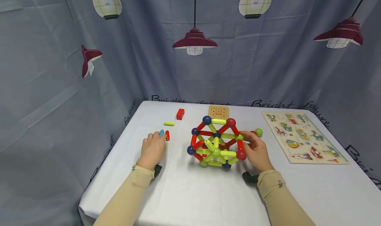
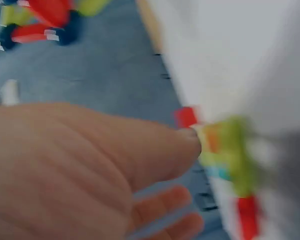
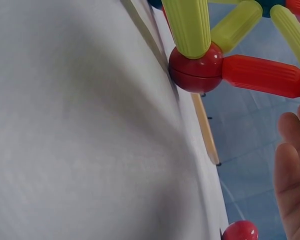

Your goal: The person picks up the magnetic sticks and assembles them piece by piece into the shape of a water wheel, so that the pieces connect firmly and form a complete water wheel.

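A ball-and-stick model [image 1: 216, 153], built of red and yellow-green sticks with blue, red and green balls, is at the middle of the table. My right hand [image 1: 256, 150] grips it at a green ball on its right side; the right wrist view shows fingertips at that ball, below a red stick [image 3: 265, 75]. To the left, my left hand [image 1: 152, 149] reaches over loose sticks, a blue stick [image 1: 161, 132] at its fingertips and a red stick [image 1: 167, 135] just beside. In the blurred left wrist view, the thumb and fingers are apart, near a yellow-green stick [image 2: 240, 160].
Farther back lie another yellow-green stick [image 1: 169, 123], a red block [image 1: 180, 114] and a wooden number board [image 1: 218, 112]. A loose green ball [image 1: 258, 132] sits behind my right hand. The wooden picture puzzle [image 1: 303, 138] covers the table's right side.
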`<state>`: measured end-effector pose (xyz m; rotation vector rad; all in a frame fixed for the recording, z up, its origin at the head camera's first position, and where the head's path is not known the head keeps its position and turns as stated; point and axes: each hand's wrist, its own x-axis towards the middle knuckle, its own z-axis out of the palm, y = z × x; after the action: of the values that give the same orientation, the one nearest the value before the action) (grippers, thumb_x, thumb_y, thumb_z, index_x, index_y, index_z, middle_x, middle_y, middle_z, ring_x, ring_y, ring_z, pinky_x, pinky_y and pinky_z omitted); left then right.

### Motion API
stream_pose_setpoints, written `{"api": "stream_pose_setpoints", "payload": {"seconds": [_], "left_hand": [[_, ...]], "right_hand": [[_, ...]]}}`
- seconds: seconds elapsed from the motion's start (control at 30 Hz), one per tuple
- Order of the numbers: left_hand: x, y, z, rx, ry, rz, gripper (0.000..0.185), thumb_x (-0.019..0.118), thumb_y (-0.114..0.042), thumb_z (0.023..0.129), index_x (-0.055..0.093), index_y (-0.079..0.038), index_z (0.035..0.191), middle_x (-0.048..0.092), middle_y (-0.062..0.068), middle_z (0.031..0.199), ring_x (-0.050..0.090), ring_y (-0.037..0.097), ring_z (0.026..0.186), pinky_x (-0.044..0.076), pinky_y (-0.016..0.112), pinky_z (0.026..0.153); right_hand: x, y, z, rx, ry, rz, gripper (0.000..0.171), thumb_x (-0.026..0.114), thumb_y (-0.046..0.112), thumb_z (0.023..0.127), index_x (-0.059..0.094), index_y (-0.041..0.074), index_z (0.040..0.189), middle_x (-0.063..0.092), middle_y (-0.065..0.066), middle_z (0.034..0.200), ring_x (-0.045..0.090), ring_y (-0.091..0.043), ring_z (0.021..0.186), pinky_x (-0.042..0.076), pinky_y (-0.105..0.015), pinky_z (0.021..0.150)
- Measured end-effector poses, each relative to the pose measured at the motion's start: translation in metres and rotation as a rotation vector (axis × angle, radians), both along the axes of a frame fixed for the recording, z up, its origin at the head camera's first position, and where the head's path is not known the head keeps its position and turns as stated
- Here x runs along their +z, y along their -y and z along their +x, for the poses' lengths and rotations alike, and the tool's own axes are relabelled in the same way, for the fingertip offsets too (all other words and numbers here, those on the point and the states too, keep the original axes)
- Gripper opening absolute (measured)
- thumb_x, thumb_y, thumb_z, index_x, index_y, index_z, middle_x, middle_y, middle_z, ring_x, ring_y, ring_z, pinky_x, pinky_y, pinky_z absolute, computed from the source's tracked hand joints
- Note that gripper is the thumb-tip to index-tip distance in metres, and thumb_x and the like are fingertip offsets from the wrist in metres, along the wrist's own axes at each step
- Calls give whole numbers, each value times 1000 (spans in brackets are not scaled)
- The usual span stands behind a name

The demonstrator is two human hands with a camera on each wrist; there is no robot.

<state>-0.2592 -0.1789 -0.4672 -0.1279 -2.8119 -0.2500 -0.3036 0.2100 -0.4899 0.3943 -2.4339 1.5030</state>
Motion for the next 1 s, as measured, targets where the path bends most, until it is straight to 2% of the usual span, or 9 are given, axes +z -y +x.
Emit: {"api": "stream_pose_setpoints", "payload": {"seconds": [0.03, 0.1, 0.2, 0.37, 0.53, 0.73, 0.8, 0.87, 1.0], "left_hand": [[-6, 6, 0, -1, 36, -62, 28, 65, -12, 100, 71, -11, 127, 66, 16, 130, 61, 37, 111, 53, 50, 84], [-15, 13, -2, -43, 92, -80, 28, 65, -5, 99, 72, -9, 126, 66, 18, 127, 61, 36, 108, 56, 48, 84], [-23, 16, -5, -121, 110, -6, 25, 67, -1, 97, 74, -7, 121, 69, 16, 114, 62, 31, 99, 58, 43, 82], [-29, 12, -11, -187, 165, 94, 19, 76, -7, 92, 77, -9, 112, 67, 7, 101, 62, 21, 91, 58, 37, 82], [-31, 7, -16, -196, 232, 196, 16, 72, -12, 97, 74, -10, 113, 68, 1, 105, 64, 16, 100, 55, 36, 93], [-28, 3, -19, -185, 291, 310, 19, 64, -18, 103, 64, -14, 122, 71, 1, 113, 66, 16, 103, 55, 40, 98], [-26, 2, -17, -193, 257, 320, 20, 63, -20, 104, 62, -16, 123, 72, 1, 115, 67, 16, 101, 56, 41, 96], [-20, -1, -14, -211, 157, 337, 21, 62, -22, 104, 60, -17, 124, 73, 2, 117, 69, 16, 97, 58, 40, 89], [16, -21, -2, -342, -139, 480, 23, 65, -20, 102, 59, -13, 124, 72, 3, 120, 67, 19, 105, 57, 42, 91]], "right_hand": [[0, 0, 0, -4, -1, 2, 40, 59, 3, 101, 60, 15, 139, 62, -6, 137, 59, -23, 121, 49, -11, 90], [0, -2, 0, -5, -4, -1, 40, 59, 3, 101, 60, 15, 139, 63, -5, 136, 59, -23, 121, 49, -11, 90], [-1, -5, 0, 2, -16, 8, 41, 59, 3, 101, 60, 15, 140, 63, -5, 136, 60, -22, 120, 49, -11, 89], [-5, -7, 1, 5, -8, 6, 40, 59, 3, 101, 60, 15, 139, 63, -6, 134, 61, -21, 118, 50, -12, 88], [-5, -6, 2, 13, -16, -7, 39, 59, 4, 101, 61, 15, 138, 64, -4, 133, 61, -14, 117, 51, -14, 88], [-3, -5, 0, -1, -28, 9, 40, 59, 4, 101, 61, 15, 139, 64, -5, 134, 62, -20, 117, 51, -13, 87], [-3, -4, 0, 2, -26, 4, 40, 59, 3, 100, 60, 14, 138, 64, -6, 134, 61, -23, 118, 51, -14, 86], [-3, -3, -1, 12, -26, 6, 40, 59, 2, 100, 60, 13, 138, 64, -7, 134, 61, -24, 118, 51, -15, 86], [-4, 0, -2, 28, -31, 0, 40, 59, 1, 99, 60, 13, 138, 65, -9, 133, 61, -24, 118, 52, -17, 85]]}}
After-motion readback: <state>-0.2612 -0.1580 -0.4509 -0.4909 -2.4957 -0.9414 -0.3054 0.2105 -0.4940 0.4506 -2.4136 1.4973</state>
